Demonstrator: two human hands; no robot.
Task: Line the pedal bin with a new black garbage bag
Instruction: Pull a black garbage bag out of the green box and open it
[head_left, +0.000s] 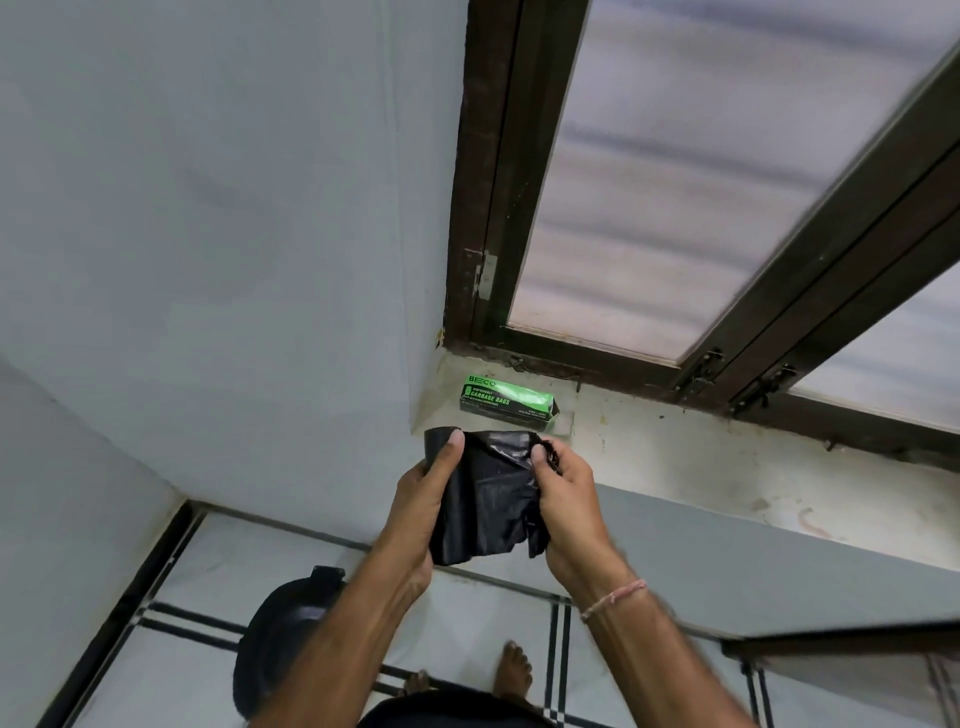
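- 1 black garbage bag (485, 499), still folded and crumpled, hangs between 2 hands in front of the window sill (675, 441).
- The left hand (423, 499) has its grip closed on the bag's 9 o'clock edge, thumb pressed across the top corner.
- The right hand (566, 499) has its grip pinched closed on the bag's 3 o'clock edge, thumb at the upper corner.
- 1 green box of garbage bags (506, 399) lies on the sill, just at 12 o'clock from the bag.
- 1 black pedal bin (280, 639) stands on the tiled floor (467, 623) at 7 o'clock from the bag, partly hidden by the left forearm.
- 2 bare feet (511, 670) show at 6 o'clock.
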